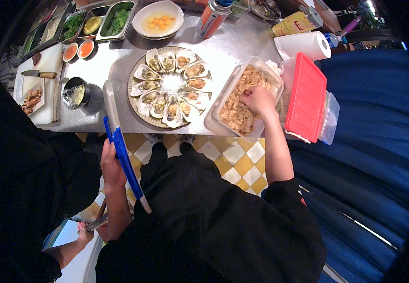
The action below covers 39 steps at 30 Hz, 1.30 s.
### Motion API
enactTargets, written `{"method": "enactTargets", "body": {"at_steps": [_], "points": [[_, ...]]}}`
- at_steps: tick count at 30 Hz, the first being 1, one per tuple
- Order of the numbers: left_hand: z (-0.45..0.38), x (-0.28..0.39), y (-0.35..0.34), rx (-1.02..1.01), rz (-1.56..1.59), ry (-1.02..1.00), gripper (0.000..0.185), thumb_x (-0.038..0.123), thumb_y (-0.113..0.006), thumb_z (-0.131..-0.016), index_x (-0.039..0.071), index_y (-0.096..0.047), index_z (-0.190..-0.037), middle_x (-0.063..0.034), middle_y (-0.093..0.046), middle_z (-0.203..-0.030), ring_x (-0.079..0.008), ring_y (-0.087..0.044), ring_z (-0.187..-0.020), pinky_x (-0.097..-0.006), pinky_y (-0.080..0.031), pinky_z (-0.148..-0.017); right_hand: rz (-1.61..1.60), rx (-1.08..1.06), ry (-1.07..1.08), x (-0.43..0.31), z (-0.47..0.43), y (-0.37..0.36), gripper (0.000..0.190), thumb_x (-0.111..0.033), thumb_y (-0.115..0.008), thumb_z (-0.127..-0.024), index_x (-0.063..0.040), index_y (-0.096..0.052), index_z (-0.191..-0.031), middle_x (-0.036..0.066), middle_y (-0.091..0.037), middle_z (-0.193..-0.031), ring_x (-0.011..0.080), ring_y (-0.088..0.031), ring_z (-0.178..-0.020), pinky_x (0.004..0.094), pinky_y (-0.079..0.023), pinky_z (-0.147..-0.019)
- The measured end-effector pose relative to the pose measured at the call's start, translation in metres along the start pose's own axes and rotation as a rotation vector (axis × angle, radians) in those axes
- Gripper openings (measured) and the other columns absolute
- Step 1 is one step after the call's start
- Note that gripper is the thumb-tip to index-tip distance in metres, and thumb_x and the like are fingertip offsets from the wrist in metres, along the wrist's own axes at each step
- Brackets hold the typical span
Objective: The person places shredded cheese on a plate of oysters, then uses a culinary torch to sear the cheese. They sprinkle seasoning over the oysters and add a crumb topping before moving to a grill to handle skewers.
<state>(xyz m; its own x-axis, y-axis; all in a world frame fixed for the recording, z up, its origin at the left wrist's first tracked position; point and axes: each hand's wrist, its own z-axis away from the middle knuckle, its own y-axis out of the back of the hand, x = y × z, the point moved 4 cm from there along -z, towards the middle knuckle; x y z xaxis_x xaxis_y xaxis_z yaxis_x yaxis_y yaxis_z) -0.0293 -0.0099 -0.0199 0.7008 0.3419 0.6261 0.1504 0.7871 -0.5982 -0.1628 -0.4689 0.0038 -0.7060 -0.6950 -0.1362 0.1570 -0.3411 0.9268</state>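
My left hand (113, 166) grips a plastic container lid (124, 155) with a blue rim clip, held on edge in front of the steel counter. My right hand (259, 100) reaches into a clear plastic container (221, 106) of dried bonito flakes (238, 113); its fingertips are bunched at the flakes, and whether they pinch any is hidden. Between my hands, a round striped plate (132, 106) bears a ring of topped oysters in their shells (172, 112) around a white mound, which looks like salt.
A co-worker's hand (84, 233) holds a metal object at lower left. Left on the counter are a knife (36, 73), a cutting board (50, 95) and a black bowl (86, 92). Behind stand a bowl of egg yolks (140, 26) and a spray can (213, 19). Right: paper towels (301, 46), a red-lidded container (307, 99).
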Motion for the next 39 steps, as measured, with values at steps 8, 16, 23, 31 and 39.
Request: {"method": "enactTargets", "body": {"at_steps": [8, 16, 23, 31, 39], "points": [[0.0, -0.003, 0.016, 0.07, -0.048, -0.007, 0.014, 0.02, -0.046, -0.101, 0.011, -0.053, -0.109, 0.0063, -0.052, -0.083, -0.0027, -0.05, -0.073, -0.0202, -0.041, -0.065, -0.417, -0.062, 0.043, 0.034, 0.009, 0.022, 0.022, -0.021, -0.072, -0.082, 0.0, -0.072, -0.088, 0.009, -0.07, -0.077, 0.0178, -0.066, -0.075, 0.0334, -0.052, -0.071], [-0.005, -0.001, 0.012, 0.094, -0.275, -0.052, 0.017, 0.022, -0.046, -0.101, 0.008, -0.055, -0.108, 0.0027, -0.053, -0.087, -0.0059, -0.053, -0.076, -0.0219, -0.045, -0.068, -0.468, 0.146, 0.376, -0.041, 0.003, 0.075, 0.02, -0.021, -0.07, -0.084, -0.001, -0.073, -0.089, 0.01, -0.072, -0.081, 0.0183, -0.068, -0.075, 0.0316, -0.051, -0.071], [0.007, 0.003, -0.008, 0.112, -0.006, -0.017, 0.021, 0.023, -0.044, -0.102, 0.007, -0.053, -0.113, 0.0006, -0.056, -0.09, -0.0079, -0.057, -0.077, -0.0239, -0.048, -0.07, -0.075, 0.086, 0.675, -0.183, -0.072, 0.042, 0.019, -0.026, -0.07, -0.081, -0.012, -0.075, -0.092, 0.01, -0.072, -0.089, 0.0303, -0.068, -0.086, 0.0418, -0.053, -0.076], [0.023, 0.004, 0.016, 0.116, 0.114, -0.053, 0.021, 0.02, -0.049, -0.1, 0.008, -0.054, -0.116, 0.0014, -0.058, -0.085, -0.006, -0.057, -0.072, -0.0219, -0.048, -0.065, 0.143, -0.014, 0.671, -0.202, -0.093, 0.023, 0.021, -0.012, -0.062, -0.079, -0.017, -0.077, -0.093, 0.011, -0.073, -0.088, 0.0308, -0.07, -0.086, 0.0435, -0.055, -0.076], [0.015, 0.004, 0.04, 0.142, -0.222, -0.159, 0.02, 0.021, -0.049, -0.1, 0.009, -0.055, -0.114, 0.0008, -0.059, -0.087, -0.007, -0.058, -0.073, -0.0223, -0.048, -0.066, -0.034, 0.164, 0.574, -0.151, -0.08, 0.069, 0.026, -0.016, -0.064, -0.082, -0.009, -0.073, -0.106, 0.014, -0.072, -0.101, 0.0312, -0.069, -0.093, 0.0383, -0.054, -0.085]]}}
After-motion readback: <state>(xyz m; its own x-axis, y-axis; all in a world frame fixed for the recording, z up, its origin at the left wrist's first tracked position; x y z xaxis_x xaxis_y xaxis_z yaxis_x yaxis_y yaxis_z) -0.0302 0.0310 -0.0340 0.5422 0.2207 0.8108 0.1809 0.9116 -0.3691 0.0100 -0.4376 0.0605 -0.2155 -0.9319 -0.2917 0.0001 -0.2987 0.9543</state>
